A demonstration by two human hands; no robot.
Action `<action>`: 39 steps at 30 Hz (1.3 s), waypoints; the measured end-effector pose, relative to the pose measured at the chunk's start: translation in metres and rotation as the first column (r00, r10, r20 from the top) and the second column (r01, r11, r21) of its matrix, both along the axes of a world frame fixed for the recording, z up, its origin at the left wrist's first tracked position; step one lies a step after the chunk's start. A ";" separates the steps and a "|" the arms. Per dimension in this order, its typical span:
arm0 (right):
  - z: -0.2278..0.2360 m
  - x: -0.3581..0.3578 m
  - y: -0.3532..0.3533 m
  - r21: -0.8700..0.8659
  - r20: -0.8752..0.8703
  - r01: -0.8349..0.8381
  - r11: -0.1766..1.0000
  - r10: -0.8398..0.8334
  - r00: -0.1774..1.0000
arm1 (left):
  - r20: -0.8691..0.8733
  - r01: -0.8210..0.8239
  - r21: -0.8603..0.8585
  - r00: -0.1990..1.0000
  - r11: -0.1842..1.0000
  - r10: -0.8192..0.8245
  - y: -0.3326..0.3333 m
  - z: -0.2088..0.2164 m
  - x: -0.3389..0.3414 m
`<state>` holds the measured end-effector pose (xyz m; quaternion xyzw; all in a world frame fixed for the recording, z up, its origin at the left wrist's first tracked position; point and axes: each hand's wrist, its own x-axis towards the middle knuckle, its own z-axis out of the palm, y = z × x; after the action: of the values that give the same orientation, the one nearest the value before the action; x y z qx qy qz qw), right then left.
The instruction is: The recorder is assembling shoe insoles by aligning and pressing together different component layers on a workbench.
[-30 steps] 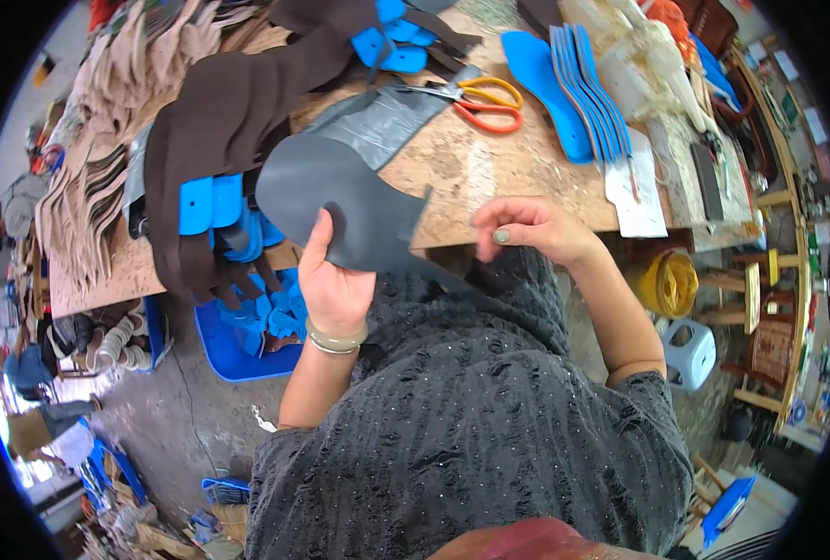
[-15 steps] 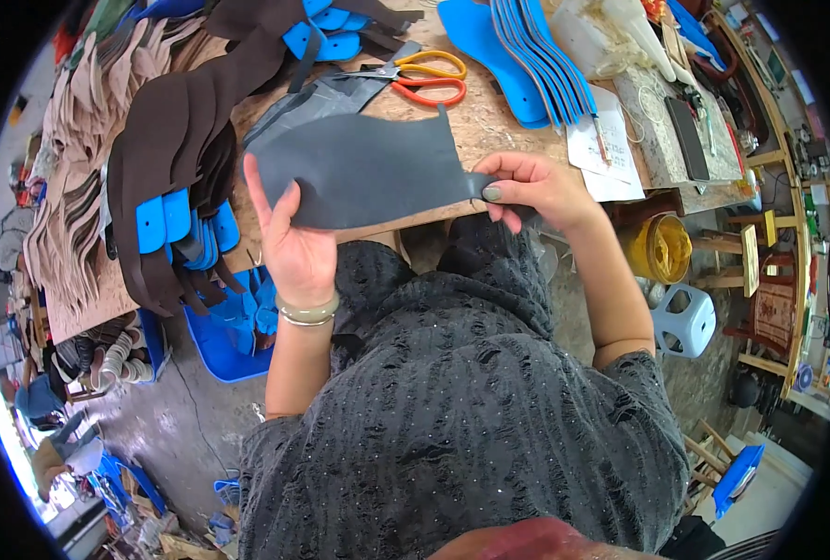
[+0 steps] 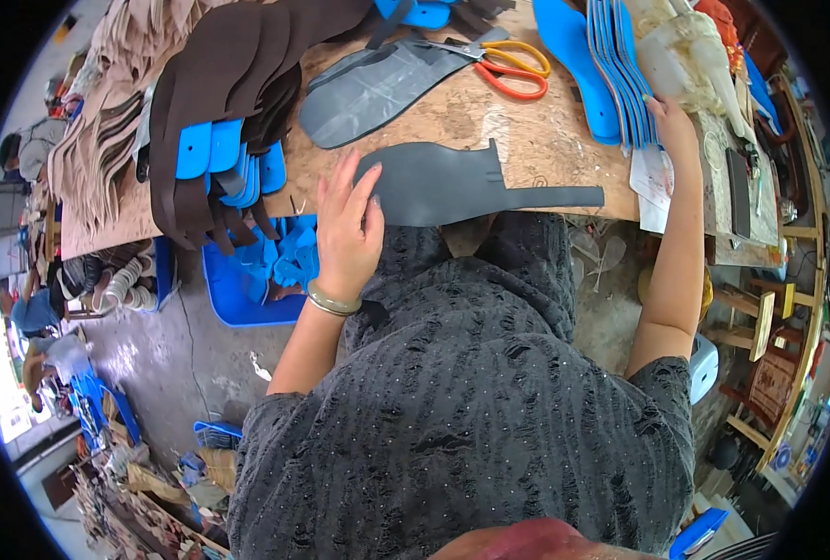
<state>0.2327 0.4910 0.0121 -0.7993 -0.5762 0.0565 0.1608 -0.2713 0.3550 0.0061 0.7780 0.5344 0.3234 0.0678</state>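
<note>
A dark grey leather-like cut piece [image 3: 433, 187] with a narrow strap at its right end lies along the table's near edge. My left hand [image 3: 348, 229] rests on its left end, fingers stretched and apart. My right hand [image 3: 676, 131] is extended to the far right, at the edge of a stack of blue insoles [image 3: 611, 65]. Its fingers are mostly hidden, so what it may hold cannot be made out. Beyond the cut piece lies a dark sole-shaped piece [image 3: 377, 89] with shiny tape on it. Orange-and-yellow-handled scissors [image 3: 513, 70] rest at its right end.
Brown strips with blue ends [image 3: 219, 103] are piled at left, beside stacked beige pieces [image 3: 97, 173]. A blue bin [image 3: 247, 313] with blue scraps stands below the table edge [image 3: 564, 213]. White paper [image 3: 653, 191] and a dark flat object [image 3: 739, 191] lie at right.
The cut piece has been lowered from between both hands onto the table edge. My right hand has let go of its strap and moved right, up to the blue insoles. The view has shifted.
</note>
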 end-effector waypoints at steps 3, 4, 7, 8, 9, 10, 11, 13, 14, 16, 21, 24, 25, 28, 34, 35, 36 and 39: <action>0.003 -0.004 0.003 0.053 -0.054 -0.023 0.998 0.026 0.998 | 0.195 -0.008 -0.021 0.981 1.000 0.012 0.000 -0.006 -0.005; 0.008 -0.005 0.003 0.064 -0.013 0.018 0.998 -0.018 1.000 | 0.197 -0.010 -0.029 0.980 1.000 0.015 0.001 -0.006 -0.006; 0.005 0.002 -0.005 0.113 0.034 0.052 0.992 -0.056 0.998 | 0.325 -0.040 -0.088 0.943 0.995 0.066 0.002 -0.005 -0.009; 0.012 -0.005 -0.008 0.143 -0.011 0.033 0.989 -0.032 0.999 | 0.305 -0.041 -0.041 0.951 0.998 0.051 0.004 -0.006 -0.014; 0.019 -0.012 -0.010 0.178 -0.053 0.016 0.984 -0.007 0.999 | 0.287 -0.039 0.010 0.957 0.999 0.035 0.007 -0.008 -0.017; 0.022 -0.023 -0.013 0.230 -0.126 0.063 0.971 -0.034 0.991 | 0.291 -0.040 0.010 0.956 0.999 0.035 0.008 -0.010 -0.020; 0.022 -0.022 -0.015 0.224 -0.124 0.057 0.973 -0.030 0.992 | 0.293 -0.045 0.003 0.955 0.999 0.042 0.009 -0.010 -0.023; 0.021 -0.021 -0.018 0.591 0.059 -0.092 0.801 0.071 0.996 | 0.262 -0.057 0.046 0.964 0.997 0.043 0.011 -0.010 -0.029; 0.023 -0.043 -0.022 0.739 -0.060 -0.031 0.673 0.112 0.992 | 0.278 -0.074 0.048 0.959 0.996 0.058 0.011 -0.011 -0.032; 0.046 -0.097 -0.034 0.723 -0.452 0.003 0.691 0.470 0.758 | 0.306 -0.111 0.034 0.947 0.993 0.096 0.011 -0.010 -0.037; 0.043 -0.149 -0.066 0.315 -0.710 -0.366 0.875 0.474 0.521 | 0.344 -0.098 -0.125 0.929 0.987 0.136 0.010 -0.014 -0.050; 0.021 -0.176 -0.076 0.146 -0.720 -0.580 0.801 0.488 0.494 | 0.340 -0.045 -0.117 0.937 0.992 0.083 0.009 -0.011 -0.051; 0.021 -0.185 -0.080 0.093 -0.647 -0.607 0.789 0.511 0.566 | 0.277 -0.005 -0.102 0.960 0.995 0.033 0.010 -0.011 -0.053; 0.024 -0.206 -0.085 0.157 -0.270 -0.783 0.602 0.789 0.552 | 0.156 0.044 -0.069 0.987 0.997 -0.033 0.013 -0.014 -0.056; 0.006 -0.222 -0.088 0.159 -0.045 -0.851 0.501 0.864 0.501 | 0.154 0.054 -0.148 0.988 0.988 -0.031 0.013 -0.018 -0.054; 0.004 -0.224 -0.088 0.138 0.023 -0.864 0.484 0.870 0.492 | 0.119 0.058 -0.131 0.992 0.990 -0.043 0.014 -0.019 -0.055; 0.001 -0.224 -0.088 0.150 -0.008 -0.852 0.502 0.862 0.506 | 0.084 0.064 -0.113 0.995 0.991 -0.055 0.015 -0.021 -0.056; 0.000 -0.226 -0.088 0.132 -0.002 -0.850 0.511 0.857 0.515 | 0.123 0.048 -0.110 0.992 0.993 -0.034 0.014 -0.021 -0.054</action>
<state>0.0067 0.4035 0.0122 -0.4001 -0.8910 0.1217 0.1766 -0.3257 0.3689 -0.0145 0.7627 0.5307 0.3378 0.1505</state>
